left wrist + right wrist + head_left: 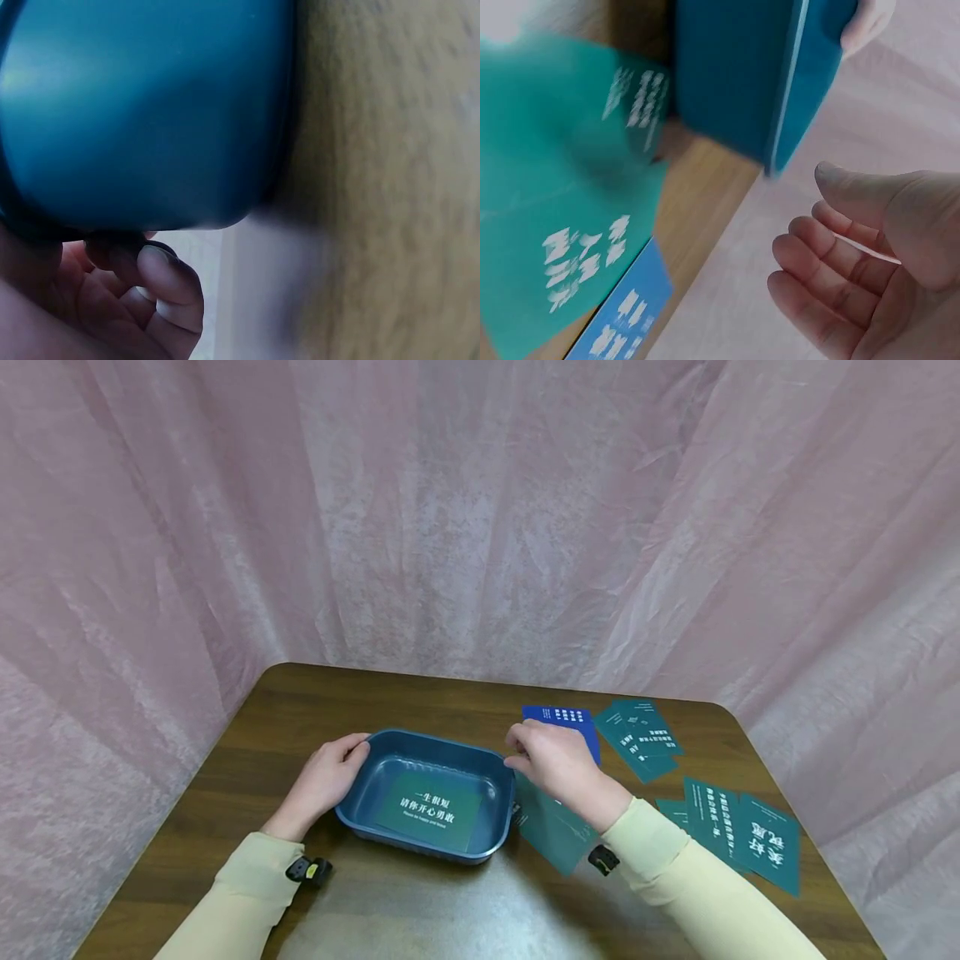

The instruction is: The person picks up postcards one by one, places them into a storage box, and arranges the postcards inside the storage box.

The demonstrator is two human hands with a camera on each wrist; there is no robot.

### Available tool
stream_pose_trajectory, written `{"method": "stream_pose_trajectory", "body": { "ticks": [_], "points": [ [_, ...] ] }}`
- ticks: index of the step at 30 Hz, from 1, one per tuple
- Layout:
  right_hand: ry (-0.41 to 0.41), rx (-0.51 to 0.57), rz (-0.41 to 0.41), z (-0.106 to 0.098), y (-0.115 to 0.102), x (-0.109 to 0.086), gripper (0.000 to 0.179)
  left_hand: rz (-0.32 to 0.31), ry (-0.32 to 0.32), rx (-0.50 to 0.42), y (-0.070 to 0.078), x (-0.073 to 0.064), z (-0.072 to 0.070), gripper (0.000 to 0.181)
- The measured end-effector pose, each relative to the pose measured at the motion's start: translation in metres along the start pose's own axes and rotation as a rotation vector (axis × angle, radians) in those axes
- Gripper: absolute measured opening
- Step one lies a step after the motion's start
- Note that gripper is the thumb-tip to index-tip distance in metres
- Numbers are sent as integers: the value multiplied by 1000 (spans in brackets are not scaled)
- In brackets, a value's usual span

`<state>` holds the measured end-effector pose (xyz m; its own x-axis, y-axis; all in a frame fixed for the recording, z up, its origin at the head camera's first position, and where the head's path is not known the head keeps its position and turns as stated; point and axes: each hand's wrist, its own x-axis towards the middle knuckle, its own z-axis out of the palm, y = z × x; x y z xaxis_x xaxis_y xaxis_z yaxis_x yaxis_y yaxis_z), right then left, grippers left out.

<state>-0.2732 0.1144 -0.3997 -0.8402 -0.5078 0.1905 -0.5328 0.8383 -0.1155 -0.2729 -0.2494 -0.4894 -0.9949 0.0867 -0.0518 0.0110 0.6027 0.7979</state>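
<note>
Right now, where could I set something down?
The table is bare between its left edge and the left hand, behind the tray to the back edge, and in front of the tray between the sleeves. It's crowded right of the tray, with green cards, a blue card and the right hand.

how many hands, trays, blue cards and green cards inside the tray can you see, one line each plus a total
Hands: 2, the left hand and the right hand
Tray: 1
Blue card: 1 showing
Green card inside the tray: 1 showing
Total: 5
</note>
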Motion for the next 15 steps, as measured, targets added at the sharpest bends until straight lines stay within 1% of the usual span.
{"method": "stream_pose_trajectory", "body": {
  "ticks": [4, 11, 15],
  "points": [
    [-47, -36, 81, -2, 18, -13, 27, -8, -5, -6, 1, 0, -1, 50],
    [-218, -117, 222, 8, 48, -33, 39, -13, -8, 13, 0, -1, -1, 51],
    [-296, -110, 296, 12, 64, -42, 46, -17, -2, 33, 5, -2, -1, 51]
  ]
}}
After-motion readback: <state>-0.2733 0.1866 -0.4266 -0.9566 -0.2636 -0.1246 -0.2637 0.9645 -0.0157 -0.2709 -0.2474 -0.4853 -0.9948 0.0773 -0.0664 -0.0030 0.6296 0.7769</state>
